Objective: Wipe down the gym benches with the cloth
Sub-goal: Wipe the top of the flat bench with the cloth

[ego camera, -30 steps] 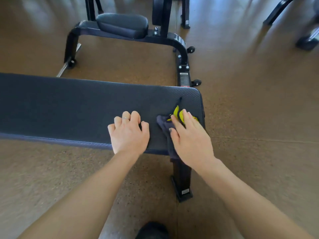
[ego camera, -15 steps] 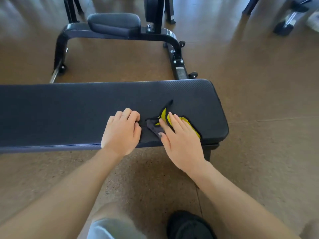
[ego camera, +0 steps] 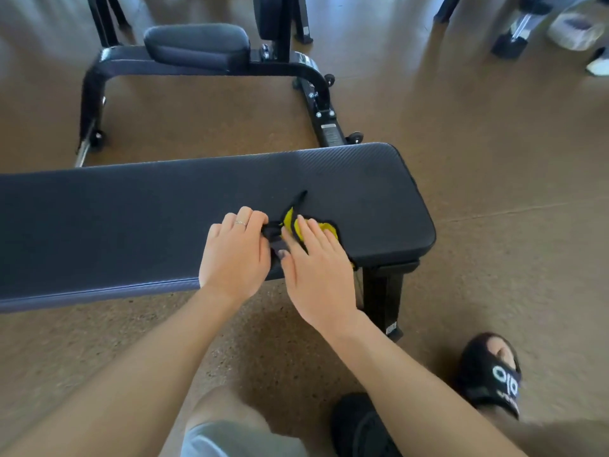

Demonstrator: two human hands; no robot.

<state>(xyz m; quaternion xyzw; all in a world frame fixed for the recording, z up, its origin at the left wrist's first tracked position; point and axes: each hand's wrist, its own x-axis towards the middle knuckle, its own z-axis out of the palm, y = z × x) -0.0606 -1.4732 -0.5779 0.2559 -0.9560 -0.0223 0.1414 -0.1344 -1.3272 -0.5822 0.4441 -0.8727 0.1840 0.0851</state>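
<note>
A long flat bench (ego camera: 131, 219) with dark textured padding runs across the view, its right end close in front of me. A dark cloth with yellow patches (ego camera: 291, 222) lies bunched on the pad near that end. My right hand (ego camera: 316, 268) presses flat on the cloth with straight fingers and covers most of it. My left hand (ego camera: 234, 255) sits right beside it, its curled fingers gripping the cloth's dark left edge.
Behind the flat bench stands a second bench with a padded seat (ego camera: 197, 44) on a black wheeled frame (ego camera: 316, 87). The flat bench's black leg (ego camera: 382, 298) stands by my slippered foot (ego camera: 491, 374). Other equipment legs and a white shoe (ego camera: 598, 65) are at the top right.
My two hands have come together; the left hand, earlier resting apart on the pad, now meets the cloth's edge. The view has shifted so the bench end lies further right.
</note>
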